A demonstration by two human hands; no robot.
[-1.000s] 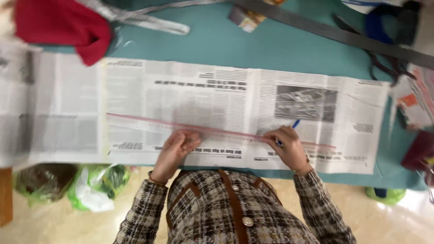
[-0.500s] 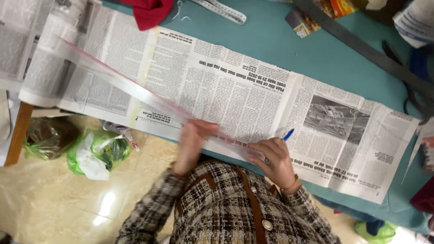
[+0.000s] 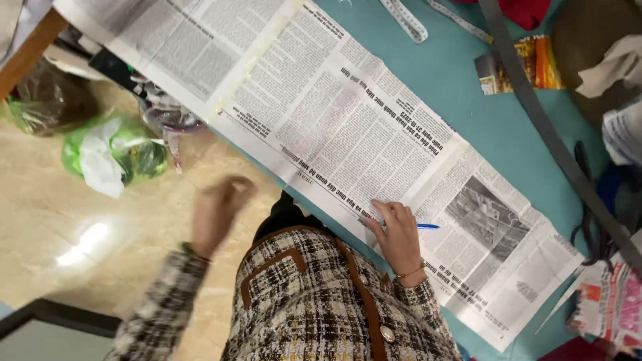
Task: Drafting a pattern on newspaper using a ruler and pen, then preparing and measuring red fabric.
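Pen-holding right hand (image 3: 400, 235) on newspaper (image 3: 334, 127)

Right hand (image 3: 399, 235) pressing flat, left hand (image 3: 217, 210) lifted, blurred.

Your pen (image 3: 428, 226) is blue, lying on the black-and-white newspaper (image 3: 348, 134); beyond the newspaper the table (image 3: 461, 113) is teal.

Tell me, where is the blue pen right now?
In the head view, the blue pen is in the right hand, right of centre, its tip over the newspaper on the teal table, just left of the printed photo.
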